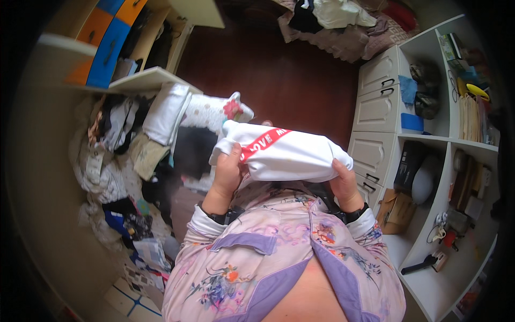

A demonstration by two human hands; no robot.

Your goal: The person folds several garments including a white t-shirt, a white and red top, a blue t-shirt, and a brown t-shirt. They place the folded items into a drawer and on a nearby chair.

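A white cloth garment [297, 157] with a red lettered stripe is stretched between my two hands in front of my body. My left hand [228, 171] grips its left end, thumb on top. At the other end, my right hand [344, 183] pinches the fabric with its thumb on top. The garment looks folded into a long shape; its underside is hidden. Just beyond its left end lies a white spotted cloth [207, 108] with a red flower, beside a folded white cloth [165, 114]. A black cloth [196, 151] lies left of my left hand.
Piles of clothes [106, 177] cover the surface to my left. A cabinet with orange and blue drawers [106, 52] stands at the upper left. White cupboards [372, 112] and open shelves [428, 139] holding objects line the right. More clothes [342, 16] lie on bedding at the top.
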